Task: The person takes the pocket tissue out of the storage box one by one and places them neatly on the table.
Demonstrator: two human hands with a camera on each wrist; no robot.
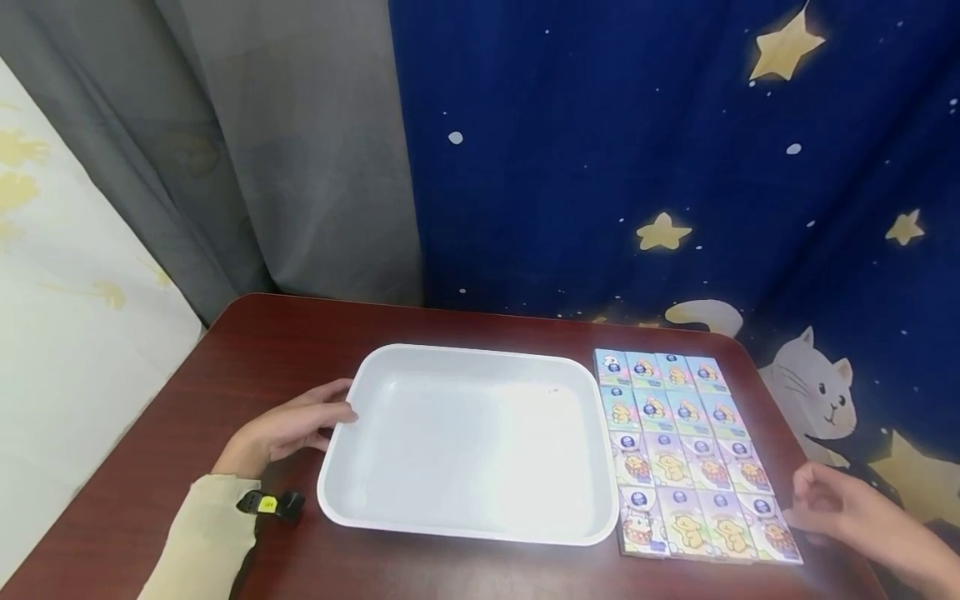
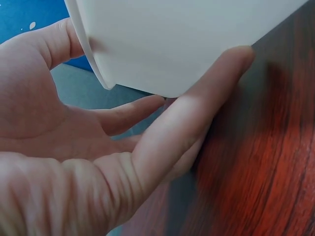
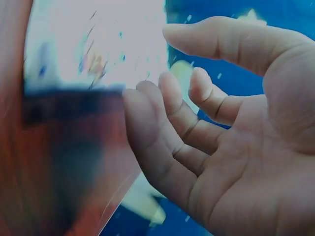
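A shallow white plastic tray [image 1: 465,450] with a raised rim lies on the table, its inside bare. At its left end my left hand [image 1: 296,425] grips the rim. In the left wrist view, one digit of the left hand [image 2: 113,142] reaches behind the tray rim [image 2: 93,64] and the others lie along the outer wall and underside. Small cartoon-printed boxes [image 1: 686,454] sit in a tight grid right of the tray. By the grid's near right corner, my right hand [image 1: 843,508] has loosely bent fingers [image 3: 142,118], apart from the thumb and holding nothing.
The dark red wooden table [image 1: 285,342] has rounded far corners. Behind it hang a grey curtain [image 1: 315,167] and a blue curtain [image 1: 540,167] with stars and a cat. A pale wall panel [image 1: 67,333] stands left. A strap with a small black device [image 1: 288,505] circles the left wrist.
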